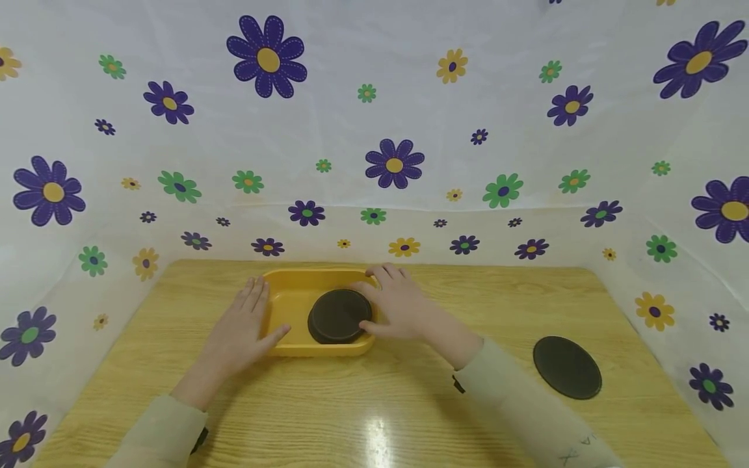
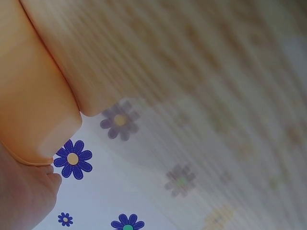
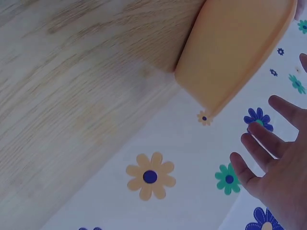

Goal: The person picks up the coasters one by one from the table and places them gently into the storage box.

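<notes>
A shallow yellow tray with raised sides stands on the wooden table. Inside its right half is a dark round container with a flat top. My left hand rests along the tray's left end, fingers straight and thumb over the near rim. In the left wrist view, that hand shows at the tray's rim. Over the right end is my right hand, its fingers spread and its thumb by the container's edge. The right wrist view shows this hand with fingers apart, beside the tray's outer wall.
A thin dark disc lies flat on the table, to the right of my right forearm. White cloth with printed flowers surrounds the table at the back and on both sides.
</notes>
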The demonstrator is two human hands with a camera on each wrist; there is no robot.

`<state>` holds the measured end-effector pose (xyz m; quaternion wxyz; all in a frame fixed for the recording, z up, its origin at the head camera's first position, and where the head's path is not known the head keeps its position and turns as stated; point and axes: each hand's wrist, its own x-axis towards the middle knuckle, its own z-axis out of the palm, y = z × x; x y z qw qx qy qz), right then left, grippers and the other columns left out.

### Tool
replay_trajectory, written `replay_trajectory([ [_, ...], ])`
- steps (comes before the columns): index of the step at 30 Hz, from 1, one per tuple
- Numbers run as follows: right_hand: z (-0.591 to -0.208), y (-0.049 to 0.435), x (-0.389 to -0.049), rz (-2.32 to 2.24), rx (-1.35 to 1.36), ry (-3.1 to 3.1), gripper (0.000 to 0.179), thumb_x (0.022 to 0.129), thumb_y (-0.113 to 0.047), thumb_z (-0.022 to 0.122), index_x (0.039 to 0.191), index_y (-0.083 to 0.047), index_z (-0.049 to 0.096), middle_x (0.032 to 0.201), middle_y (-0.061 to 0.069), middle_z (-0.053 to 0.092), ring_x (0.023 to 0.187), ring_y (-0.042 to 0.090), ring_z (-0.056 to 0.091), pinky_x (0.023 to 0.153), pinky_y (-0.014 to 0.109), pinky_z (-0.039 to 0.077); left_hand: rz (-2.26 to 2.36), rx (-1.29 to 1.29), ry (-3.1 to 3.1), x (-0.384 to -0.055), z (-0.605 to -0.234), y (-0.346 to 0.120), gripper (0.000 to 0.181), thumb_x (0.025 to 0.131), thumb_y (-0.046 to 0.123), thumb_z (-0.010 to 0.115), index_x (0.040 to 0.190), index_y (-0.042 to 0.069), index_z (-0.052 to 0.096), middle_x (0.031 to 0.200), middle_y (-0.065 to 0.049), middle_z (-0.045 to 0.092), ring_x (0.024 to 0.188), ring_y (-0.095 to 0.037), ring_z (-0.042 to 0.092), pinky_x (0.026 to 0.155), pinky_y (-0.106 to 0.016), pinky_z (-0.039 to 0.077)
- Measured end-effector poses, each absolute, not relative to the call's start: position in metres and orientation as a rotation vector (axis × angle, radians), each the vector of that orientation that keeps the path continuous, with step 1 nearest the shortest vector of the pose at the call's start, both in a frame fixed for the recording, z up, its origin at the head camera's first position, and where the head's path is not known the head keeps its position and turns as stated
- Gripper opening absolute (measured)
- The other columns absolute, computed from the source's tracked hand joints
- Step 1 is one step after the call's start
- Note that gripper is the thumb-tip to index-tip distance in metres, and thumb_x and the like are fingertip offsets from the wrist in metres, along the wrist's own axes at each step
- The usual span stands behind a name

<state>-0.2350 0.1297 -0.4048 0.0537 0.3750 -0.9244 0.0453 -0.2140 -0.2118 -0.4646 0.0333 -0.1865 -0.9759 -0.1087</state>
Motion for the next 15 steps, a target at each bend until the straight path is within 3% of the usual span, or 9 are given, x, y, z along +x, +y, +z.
replay_trajectory([
  [15,-0.405,0.192,-0.220,0.169,0.981,-2.836,0.065,0.095,-0.046,0.074,0.151,-0.016,0.057,0.150,0.019,0.054,0.139,0.040,0.050,0.118,0.063,0.044,-0.328,-0.573,-3.016,-0.213,-0.462,-0.211,0.098,0.106,0.059,0.051,0.163,-0.014,0.019,0.175,-0.030,0.010,0.164,-0.050,0.012,0.134,-0.060,0.018],
])
